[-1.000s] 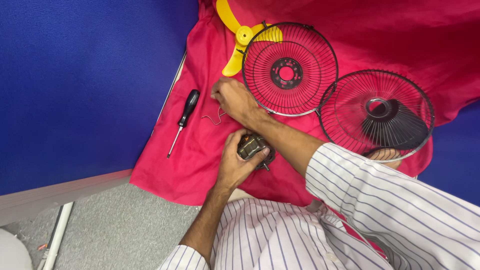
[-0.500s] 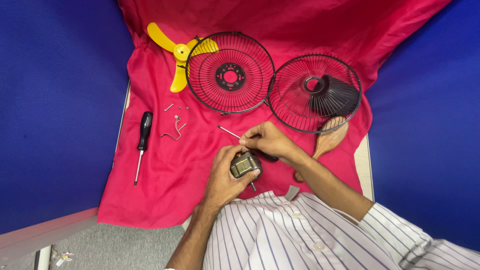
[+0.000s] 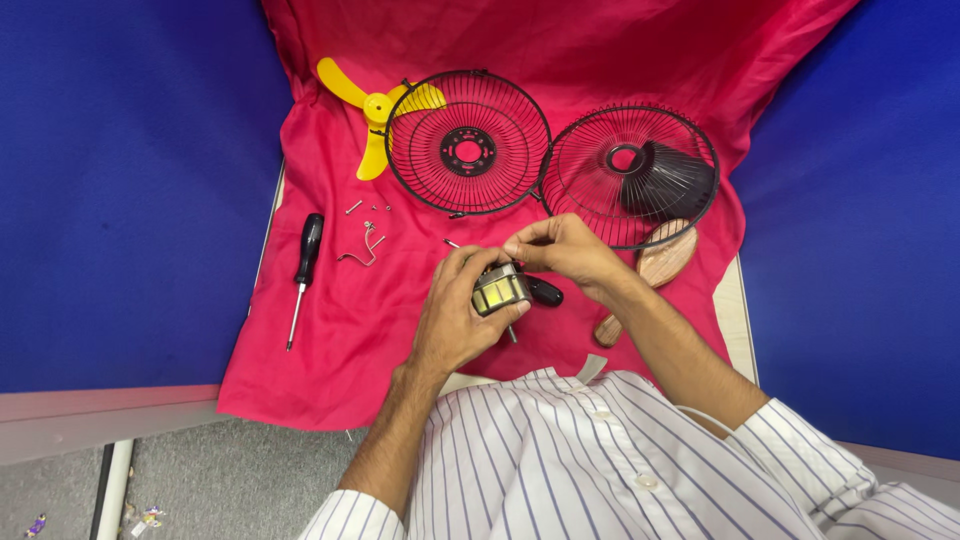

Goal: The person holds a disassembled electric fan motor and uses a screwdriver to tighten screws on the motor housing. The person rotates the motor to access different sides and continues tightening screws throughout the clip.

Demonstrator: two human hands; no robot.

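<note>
I see my left hand wrapped around a small metal fan motor with yellow windings; my right hand pinches its top. On the red cloth: black-handled screwdriver, yellow plastic fan blade, two black wire grilles.

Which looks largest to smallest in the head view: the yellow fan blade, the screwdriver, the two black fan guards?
1. The left guard and right guard look alike, so no ranking between them.
2. Yellow fan blade.
3. Screwdriver, thinnest.
</note>
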